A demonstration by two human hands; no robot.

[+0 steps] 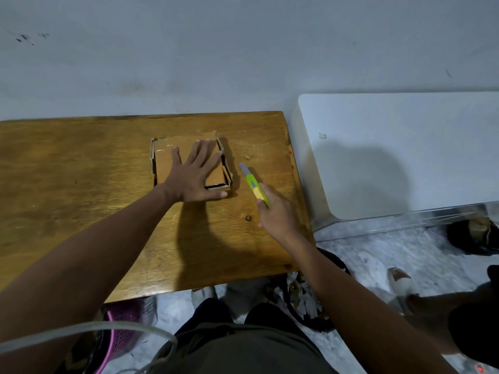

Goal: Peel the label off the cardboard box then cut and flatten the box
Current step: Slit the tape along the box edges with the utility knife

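A small brown cardboard box (162, 155) lies squashed low on the wooden table (81, 168), its right side wall still standing a little. My left hand (195, 174) presses flat on top of it with fingers spread. Just right of the box, my right hand (275, 211) grips a green and yellow utility knife (253, 184), its grey blade pointing up and away from me, clear of the cardboard. I cannot make out a label on the box.
A white appliance (405, 152) stands to the right of the table. Under the table's near edge are a purple basket (118, 322) and a black bin with scraps (310, 295). Shoes (475, 236) lie on the marbled floor at right.
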